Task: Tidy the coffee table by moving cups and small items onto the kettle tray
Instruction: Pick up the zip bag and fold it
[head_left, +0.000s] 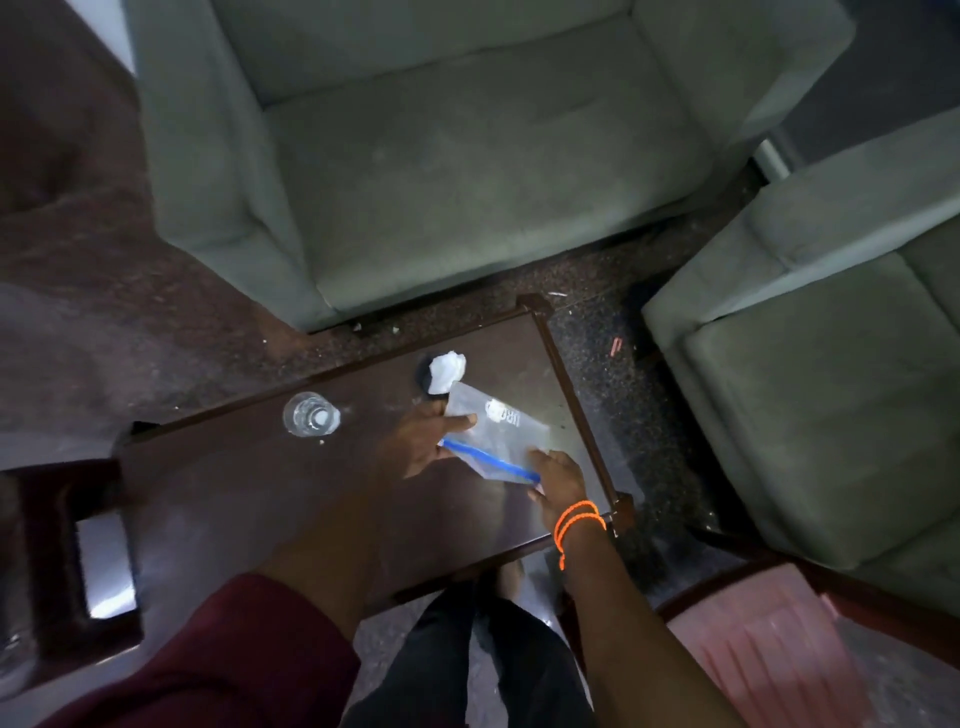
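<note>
A clear zip bag (501, 434) with a blue seal strip lies on the dark wooden coffee table (249, 493), near its right end. My left hand (426, 441) pinches the bag's left edge, thumb on top. My right hand (556, 480), with orange cords at the wrist, grips the bag's near right corner at the blue strip. Just beyond the bag, a crumpled white tissue (447, 370) rests on a small dark round object (423, 376). A clear drinking glass (310, 414) stands upright to the left. No kettle tray is in view.
A grey-green armchair (441, 156) stands beyond the table and a second one (831, 389) to the right. A dark wooden side table (67, 561) sits at the left. A pink object (769, 639) lies at the lower right. My legs show below the table's near edge.
</note>
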